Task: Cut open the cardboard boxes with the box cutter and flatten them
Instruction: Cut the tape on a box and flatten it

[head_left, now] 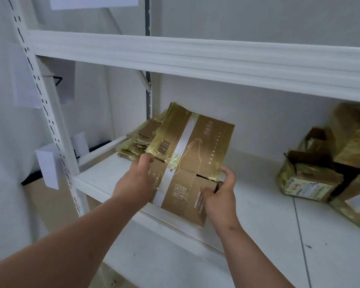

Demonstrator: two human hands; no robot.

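Head view: flattened brown cardboard box [192, 161] with a white stripe and glossy yellowish tape held tilted over the front edge of the white metal shelf [121, 183], far end raised toward the back wall. Left hand [136, 181] gripping the box's left edge, thumb on top beside a printed barcode, fingers hidden beneath. Right hand [219, 196] pinching the near right flap, thumb and curled fingers closed on the cardboard. Pale printing on the brown face: a row of small handling symbols near the lower middle, a thin looping line drawing, and lines of small characters too faint to read. Behind the held box, stack of flattened taped cardboard [139, 140] lying on the shelf at the back left. Well apart on the right, pile of unflattened taped cardboard boxes [328, 169], one carrying a white label with unreadable print. White paper sheets [48, 165] hanging at the left beside the perforated upright.
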